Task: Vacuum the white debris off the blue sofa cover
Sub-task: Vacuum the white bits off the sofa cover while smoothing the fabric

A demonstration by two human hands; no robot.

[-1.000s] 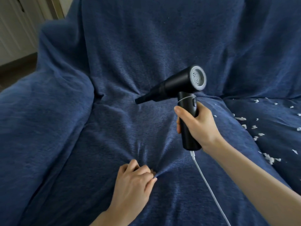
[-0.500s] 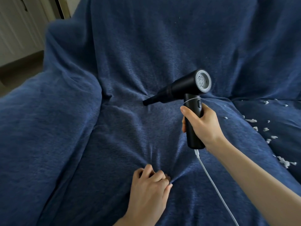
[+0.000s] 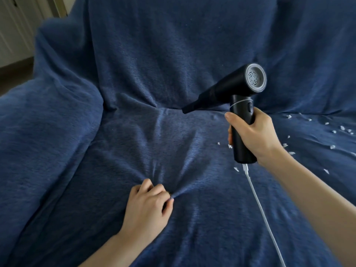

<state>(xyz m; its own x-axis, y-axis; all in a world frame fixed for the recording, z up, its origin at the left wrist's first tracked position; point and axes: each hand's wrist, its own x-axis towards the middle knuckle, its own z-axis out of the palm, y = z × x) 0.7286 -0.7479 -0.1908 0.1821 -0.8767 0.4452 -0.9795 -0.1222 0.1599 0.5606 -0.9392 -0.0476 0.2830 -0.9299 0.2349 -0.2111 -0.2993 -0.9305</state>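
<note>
- Sofa cover (image 3: 173, 54) fills our view, blue and fuzzy, draped over the seat, the backrest and the padded arm on the left; folds run out from a gathered spot low in the middle of the seat
- Our left hand (image 3: 147, 207) lies on the seat with its fingers curled, pinching a bunch of the cover between thumb and fingertips; the creases in the fabric meet at that pinch
- Our right hand (image 3: 252, 134) is wrapped round the upright black handle of the vacuum (image 3: 237, 105), thumb lying across the front of the handle; the vacuum is held in the air above the seat
- The vacuum's narrow nozzle points down and to the left, its tip near the crease where seat meets backrest; we cannot tell whether the tip touches the fabric; the round grey vented end faces up towards us
- A white cord (image 3: 264, 212) leaves the bottom of the handle and trails down across the cover to the lower right edge
- White debris (image 3: 332, 146) lies scattered on the seat to the right, beyond our right wrist; a few flecks sit just left of the handle and beside the plug of the cord
- A pale wall and a strip of dark floor show at the upper left, past the sofa arm
</note>
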